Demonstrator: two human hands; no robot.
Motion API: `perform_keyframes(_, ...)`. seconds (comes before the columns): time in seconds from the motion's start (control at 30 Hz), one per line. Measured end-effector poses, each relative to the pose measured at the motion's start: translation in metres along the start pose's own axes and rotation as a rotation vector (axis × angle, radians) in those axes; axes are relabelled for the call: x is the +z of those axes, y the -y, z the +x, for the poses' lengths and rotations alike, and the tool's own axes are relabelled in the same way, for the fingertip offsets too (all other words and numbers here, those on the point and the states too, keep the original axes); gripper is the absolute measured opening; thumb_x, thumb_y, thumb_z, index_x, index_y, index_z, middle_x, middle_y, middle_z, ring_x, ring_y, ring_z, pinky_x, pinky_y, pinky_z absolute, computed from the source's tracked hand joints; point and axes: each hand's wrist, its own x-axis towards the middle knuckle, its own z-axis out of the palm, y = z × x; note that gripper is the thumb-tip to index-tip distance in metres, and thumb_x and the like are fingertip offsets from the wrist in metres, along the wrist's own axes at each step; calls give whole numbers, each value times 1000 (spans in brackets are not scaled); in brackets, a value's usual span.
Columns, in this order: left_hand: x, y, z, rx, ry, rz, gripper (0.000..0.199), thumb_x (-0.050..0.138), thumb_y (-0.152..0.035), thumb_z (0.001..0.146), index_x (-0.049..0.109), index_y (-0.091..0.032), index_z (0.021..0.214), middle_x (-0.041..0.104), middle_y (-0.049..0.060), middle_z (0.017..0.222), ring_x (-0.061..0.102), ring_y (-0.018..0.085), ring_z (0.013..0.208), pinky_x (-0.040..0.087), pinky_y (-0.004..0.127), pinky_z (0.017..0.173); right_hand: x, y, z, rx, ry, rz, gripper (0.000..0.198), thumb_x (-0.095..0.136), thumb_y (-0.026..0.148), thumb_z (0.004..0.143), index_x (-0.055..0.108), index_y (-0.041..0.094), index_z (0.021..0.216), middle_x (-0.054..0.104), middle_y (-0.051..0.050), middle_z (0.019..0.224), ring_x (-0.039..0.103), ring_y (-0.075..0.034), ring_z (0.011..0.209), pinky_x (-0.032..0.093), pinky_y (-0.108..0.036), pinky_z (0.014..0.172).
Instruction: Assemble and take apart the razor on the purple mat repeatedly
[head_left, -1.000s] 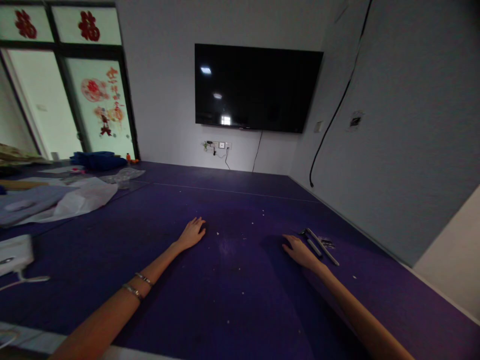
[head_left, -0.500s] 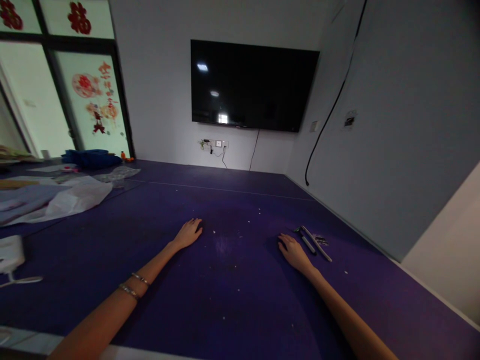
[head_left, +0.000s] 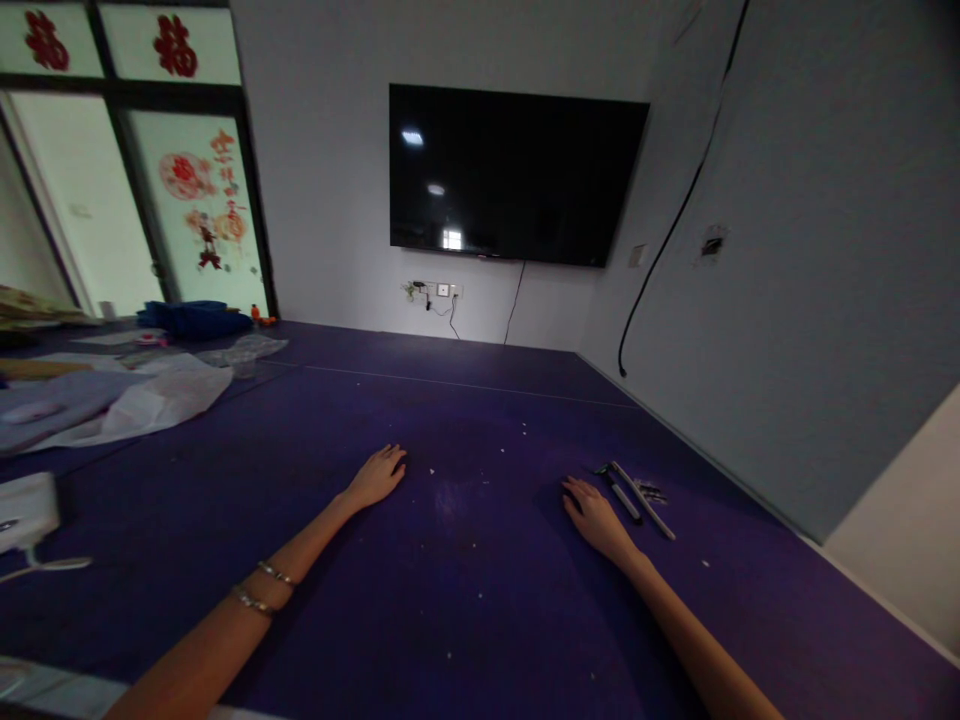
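Note:
My left hand [head_left: 376, 475] rests palm down on a purple tabletop [head_left: 420, 590], fingers stretched out and holding nothing. Two bracelets [head_left: 256, 600] circle the left forearm. To the right, my right hand [head_left: 592, 512] also lies flat on the table with its fingers extended. Just beyond it, apart from the fingers, are a dark pen-like tool with a light grey section [head_left: 625, 500] and a long, thin grey stick [head_left: 645, 500]. Small white scraps [head_left: 502, 450] are scattered between and around the hands.
At the left lie crumpled white sheeting [head_left: 176, 395], a blue cloth bundle [head_left: 195, 318] and a white device with a cord [head_left: 28, 512]. A black television [head_left: 517, 175] hangs on the far wall. A black cable [head_left: 679, 215] dangles down the right wall.
The view has shifted slightly, so the scene sits a little further right in the picture. Both hands stay flat on the table.

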Motion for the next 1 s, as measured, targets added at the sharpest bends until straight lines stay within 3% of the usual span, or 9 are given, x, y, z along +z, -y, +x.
perform_keyframes(1.0, -3, 1, -4, 3, -8, -18, 47, 31, -34, 87, 54, -9, 119, 47, 14, 132, 36, 25, 128, 28, 41, 105, -1, 4, -2, 1, -15, 47, 43, 38, 29, 85, 56, 8, 119, 50, -16, 129, 42, -25, 123, 32, -40, 103)
